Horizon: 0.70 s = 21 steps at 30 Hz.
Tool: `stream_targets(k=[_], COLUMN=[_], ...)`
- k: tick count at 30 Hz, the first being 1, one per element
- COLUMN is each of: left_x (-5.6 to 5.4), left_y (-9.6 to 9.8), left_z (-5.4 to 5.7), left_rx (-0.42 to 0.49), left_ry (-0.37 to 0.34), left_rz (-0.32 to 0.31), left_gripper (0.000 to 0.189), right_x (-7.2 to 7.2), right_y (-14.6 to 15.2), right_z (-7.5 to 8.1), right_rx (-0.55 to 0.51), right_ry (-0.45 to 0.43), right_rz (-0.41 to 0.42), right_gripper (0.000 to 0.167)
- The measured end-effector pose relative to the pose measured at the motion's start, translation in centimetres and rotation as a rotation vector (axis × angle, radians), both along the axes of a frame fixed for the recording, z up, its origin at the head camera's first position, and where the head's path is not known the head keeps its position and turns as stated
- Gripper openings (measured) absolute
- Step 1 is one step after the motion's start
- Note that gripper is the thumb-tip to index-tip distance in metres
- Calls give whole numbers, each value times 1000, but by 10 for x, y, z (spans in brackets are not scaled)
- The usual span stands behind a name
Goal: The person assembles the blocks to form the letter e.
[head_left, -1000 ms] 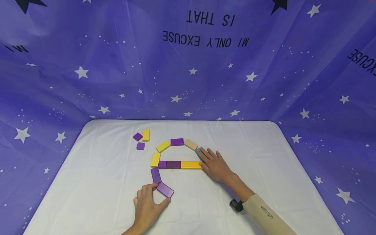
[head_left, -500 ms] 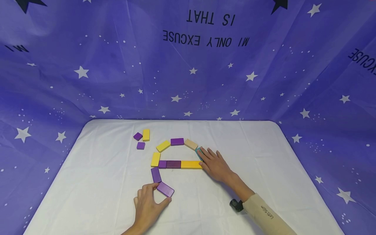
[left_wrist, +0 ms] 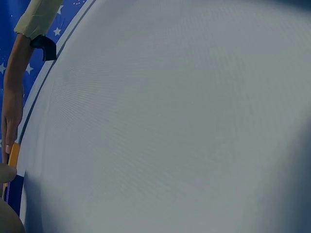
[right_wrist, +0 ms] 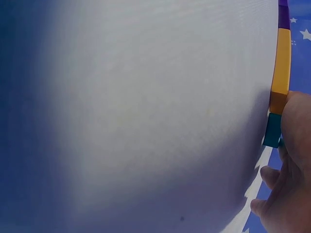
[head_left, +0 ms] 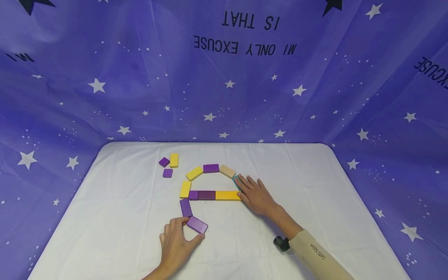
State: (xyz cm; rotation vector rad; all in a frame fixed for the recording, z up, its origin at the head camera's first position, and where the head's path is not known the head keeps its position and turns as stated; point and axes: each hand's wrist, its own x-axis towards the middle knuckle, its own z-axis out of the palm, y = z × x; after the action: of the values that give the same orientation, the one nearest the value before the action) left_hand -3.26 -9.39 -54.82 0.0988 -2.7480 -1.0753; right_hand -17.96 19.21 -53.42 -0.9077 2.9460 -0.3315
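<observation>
My left hand [head_left: 176, 245] pinches a light purple block [head_left: 197, 224] between thumb and fingertips at its ends. That block lies flat and slanted, its upper end against a purple block [head_left: 186, 207]. My right hand [head_left: 257, 197] lies with fingers straight over a teal block [head_left: 237, 182], mostly hidden. Its thumb touches the end of a long yellow-orange block [head_left: 228, 195]. In the right wrist view the teal block [right_wrist: 273, 130] meets the end of the yellow-orange block [right_wrist: 282, 68]. The left wrist view catches a purple block [left_wrist: 15, 194] at its edge.
An arch runs through yellow blocks [head_left: 185, 189], a purple block [head_left: 211, 168] and a tan block [head_left: 227, 171]. Dark purple [head_left: 207, 195] and small purple [head_left: 193, 195] blocks continue the straight row. A yellow block [head_left: 174, 160] and two purple cubes [head_left: 167, 173] lie apart, back left.
</observation>
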Motion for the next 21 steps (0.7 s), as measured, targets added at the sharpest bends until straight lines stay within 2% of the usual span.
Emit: stream_targets(k=[15,21], left_x=[-2,-1], left_y=[1,-2], left_z=[1,0], left_rx=[-2,47], left_ry=[19,42], left_rz=[-6,5], left_gripper=[66,62], right_x=[-1,0], right_y=[0,0], right_z=[0,0], right_rx=[6,8], right_ry=[-15,-14], right_rz=[-2,-4], right_gripper=[56,56])
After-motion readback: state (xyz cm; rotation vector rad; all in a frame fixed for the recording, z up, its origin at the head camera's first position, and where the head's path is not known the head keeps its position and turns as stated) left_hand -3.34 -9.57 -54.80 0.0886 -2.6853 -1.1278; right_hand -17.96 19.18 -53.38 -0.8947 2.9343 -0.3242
